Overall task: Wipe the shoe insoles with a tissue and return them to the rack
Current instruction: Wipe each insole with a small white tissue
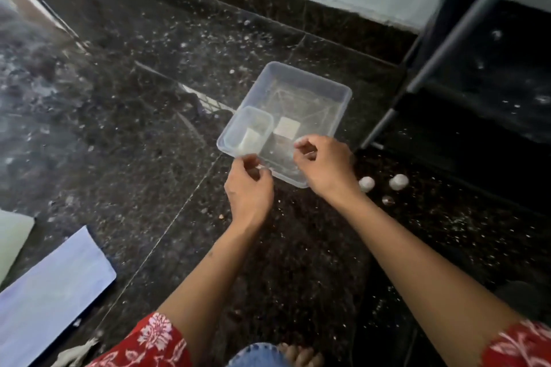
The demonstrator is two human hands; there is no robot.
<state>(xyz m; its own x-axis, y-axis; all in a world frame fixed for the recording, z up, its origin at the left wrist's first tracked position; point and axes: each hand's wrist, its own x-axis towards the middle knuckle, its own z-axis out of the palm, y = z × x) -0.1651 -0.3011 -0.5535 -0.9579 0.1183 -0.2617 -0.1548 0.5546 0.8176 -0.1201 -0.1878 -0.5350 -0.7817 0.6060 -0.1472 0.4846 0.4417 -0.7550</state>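
On the dark floor, the small container (250,131) holding a white tissue (251,138) sits inside the clear tray (334,116). The left hand (249,188) and right hand (323,164) hover at the tray's near edge, fingers loosely curled; whether they pinch anything cannot be told. Likely fetching a tissue; no insole is visible. The rack (447,39) stands at right.

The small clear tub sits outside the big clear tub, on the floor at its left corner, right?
Not quite. The head view shows the small clear tub inside the big clear tub, in its left corner, not outside on the floor.
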